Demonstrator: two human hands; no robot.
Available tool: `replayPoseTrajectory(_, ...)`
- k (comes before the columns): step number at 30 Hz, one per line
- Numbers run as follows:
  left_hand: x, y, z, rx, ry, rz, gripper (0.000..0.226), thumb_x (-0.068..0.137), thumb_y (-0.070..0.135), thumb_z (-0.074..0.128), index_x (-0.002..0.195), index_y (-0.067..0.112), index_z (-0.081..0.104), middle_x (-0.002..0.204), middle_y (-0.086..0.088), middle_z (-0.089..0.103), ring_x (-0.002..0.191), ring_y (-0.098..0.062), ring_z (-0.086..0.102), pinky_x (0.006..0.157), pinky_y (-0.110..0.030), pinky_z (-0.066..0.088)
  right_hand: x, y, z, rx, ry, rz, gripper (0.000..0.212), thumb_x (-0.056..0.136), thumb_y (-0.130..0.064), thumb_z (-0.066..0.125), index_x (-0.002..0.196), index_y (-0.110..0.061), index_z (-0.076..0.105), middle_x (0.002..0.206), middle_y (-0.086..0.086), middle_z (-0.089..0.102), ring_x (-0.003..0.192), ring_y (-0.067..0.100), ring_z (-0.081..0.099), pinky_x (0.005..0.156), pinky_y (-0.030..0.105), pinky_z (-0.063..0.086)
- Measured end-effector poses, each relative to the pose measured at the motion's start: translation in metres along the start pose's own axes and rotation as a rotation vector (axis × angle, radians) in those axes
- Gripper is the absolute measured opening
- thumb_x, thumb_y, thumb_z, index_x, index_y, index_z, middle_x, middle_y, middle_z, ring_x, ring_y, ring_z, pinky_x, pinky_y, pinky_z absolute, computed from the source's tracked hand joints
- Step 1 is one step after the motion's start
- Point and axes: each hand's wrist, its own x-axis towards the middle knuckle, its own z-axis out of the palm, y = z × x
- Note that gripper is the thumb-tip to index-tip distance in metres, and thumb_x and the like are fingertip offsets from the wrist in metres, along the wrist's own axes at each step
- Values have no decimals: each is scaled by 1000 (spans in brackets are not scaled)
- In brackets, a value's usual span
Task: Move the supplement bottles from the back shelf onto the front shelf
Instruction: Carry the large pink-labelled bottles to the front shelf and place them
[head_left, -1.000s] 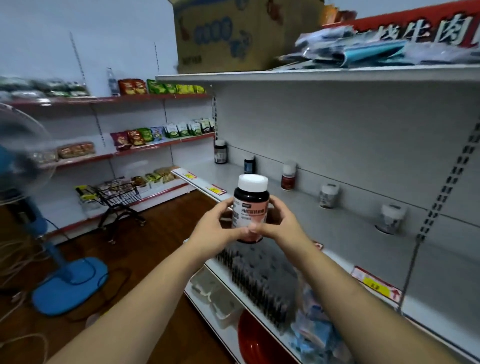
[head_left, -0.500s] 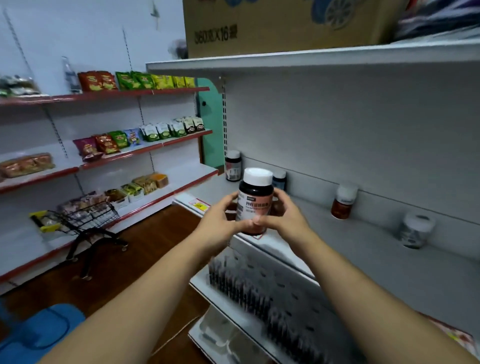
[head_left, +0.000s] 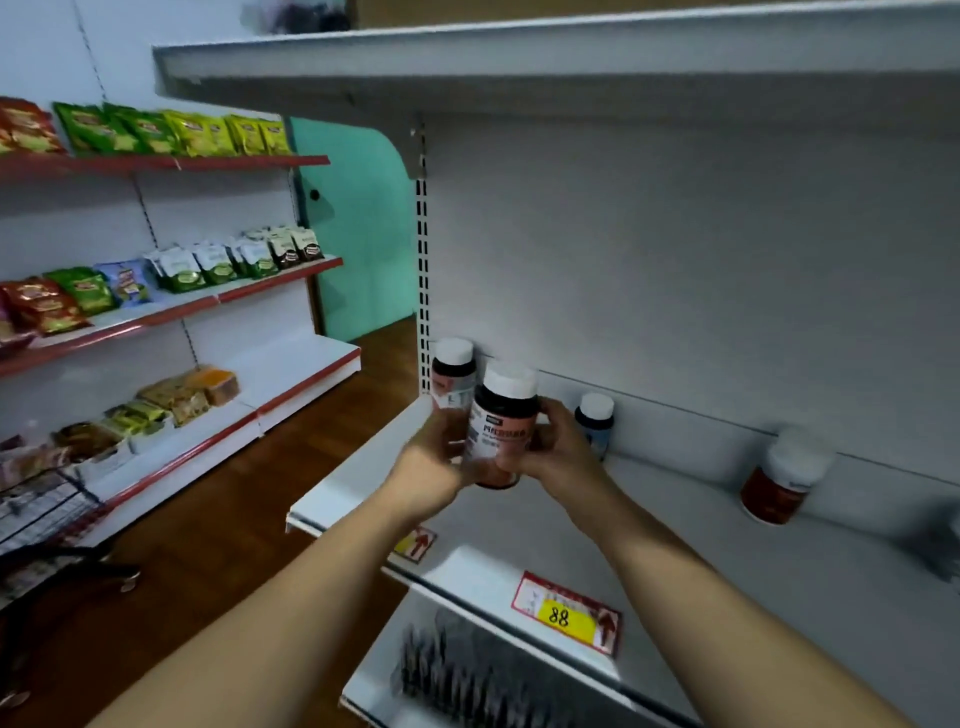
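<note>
Both your left hand (head_left: 434, 457) and right hand (head_left: 558, 452) clasp one dark bottle (head_left: 501, 423) at frame centre. Three bottles stand behind.

The left hand (head_left: 435, 453) is motion-blurred. Just behind the held bottle (head_left: 501, 415), a second bottle (head_left: 453, 366) is half hidden. Far right of the grip, a grey object (head_left: 948, 540) is cut off.

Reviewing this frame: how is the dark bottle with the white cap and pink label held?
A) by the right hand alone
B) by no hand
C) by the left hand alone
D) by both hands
D: the left hand and the right hand each grip a side of the dark white-capped, pink-labelled bottle.
</note>
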Motion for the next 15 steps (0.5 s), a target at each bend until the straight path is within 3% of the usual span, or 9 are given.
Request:
replayPoseTrajectory(2, 20, -11, 0, 43, -21, -19, 55, 71, 17, 77, 116, 22, 46, 108, 6, 59, 96, -11, 57, 76, -19, 48, 20, 9, 6, -17, 31, 34, 71, 68, 5, 74, 126, -20, 40, 117, 11, 61, 108, 25, 60, 93, 43, 50)
replayPoseTrajectory(5, 49, -27, -2, 83, -28, -21, 58, 74, 16, 74, 124, 18, 46, 119, -1, 60, 102, -15, 56, 85, -25, 45, 44, 18, 16, -34, 58, 68, 75, 70, 8, 70, 131, -16, 34, 121, 10, 58, 105, 19, 57, 84, 29, 50)
replayPoseTrajectory(9, 68, -44, 0, 143, -17, 59, 47, 79, 16, 69, 123, 17, 53, 112, -2, 58, 94, -11, 50, 73, -9, 36, 62, 30, 26, -78, 123, 120, 78, 70, 3, 73, 134, -13, 31, 125, 11, 55, 110, 19, 54, 96, 35, 45)
replayPoseTrajectory(15, 91, -62, -1, 112, -82, 22, 35, 87, 6, 53, 120, 17, 58, 116, -6, 64, 103, -17, 58, 85, -22, 40, 74, 42, 33, -86, 230, 190, 81, 67, -3, 78, 134, -13, 32, 128, 9, 54, 116, 21, 52, 100, 34, 43)
